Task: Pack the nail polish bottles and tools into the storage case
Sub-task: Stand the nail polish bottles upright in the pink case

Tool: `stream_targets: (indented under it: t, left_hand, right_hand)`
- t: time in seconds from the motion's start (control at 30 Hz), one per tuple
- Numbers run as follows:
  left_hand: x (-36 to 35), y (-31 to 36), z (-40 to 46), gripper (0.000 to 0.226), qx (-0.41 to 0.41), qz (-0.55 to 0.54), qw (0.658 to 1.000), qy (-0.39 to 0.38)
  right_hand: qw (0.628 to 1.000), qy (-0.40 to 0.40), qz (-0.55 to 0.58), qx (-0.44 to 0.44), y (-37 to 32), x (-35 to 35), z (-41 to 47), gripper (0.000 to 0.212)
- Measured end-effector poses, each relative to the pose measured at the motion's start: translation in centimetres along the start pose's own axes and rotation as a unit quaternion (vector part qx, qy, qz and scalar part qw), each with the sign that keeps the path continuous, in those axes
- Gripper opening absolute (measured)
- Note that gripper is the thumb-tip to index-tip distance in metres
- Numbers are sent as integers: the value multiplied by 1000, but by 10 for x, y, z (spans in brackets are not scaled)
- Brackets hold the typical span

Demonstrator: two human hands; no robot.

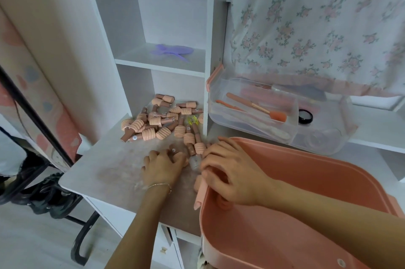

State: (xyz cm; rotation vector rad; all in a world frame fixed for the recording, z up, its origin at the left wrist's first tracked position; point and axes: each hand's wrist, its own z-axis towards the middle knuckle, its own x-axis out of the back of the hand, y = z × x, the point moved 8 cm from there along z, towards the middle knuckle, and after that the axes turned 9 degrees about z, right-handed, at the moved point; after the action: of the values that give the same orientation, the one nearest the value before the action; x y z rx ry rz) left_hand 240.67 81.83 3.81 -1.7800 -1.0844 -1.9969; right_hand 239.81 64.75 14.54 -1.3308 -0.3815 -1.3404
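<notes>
A heap of nail polish bottles point(160, 118) with ribbed peach caps lies on the white desk point(114, 159) by the shelf unit. My left hand point(163, 164) is curled over a few bottles at the near end of the heap. My right hand point(230, 172) reaches over the left rim of the pink storage case point(306, 181) and grips bottles, some inside the case under my palm. A grey-bodied bottle point(195, 161) lies between both hands. A clear tray point(274, 115) with brushes and a nail file sits behind the case.
White shelf unit point(171, 27) stands behind the heap, with a purple comb point(173, 50) on its shelf. Floral fabric point(317, 16) hangs at the right. A small black round jar point(305, 116) sits in the tray. A black chair frame point(81, 236) stands left of the desk.
</notes>
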Motion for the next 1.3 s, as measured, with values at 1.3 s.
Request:
stream_targets:
  t: [1.3]
  left_hand:
    - [15,-54,10,18,-1,-456,878,143]
  right_hand:
    - [911,-119,211,-334,79,-74,140,25]
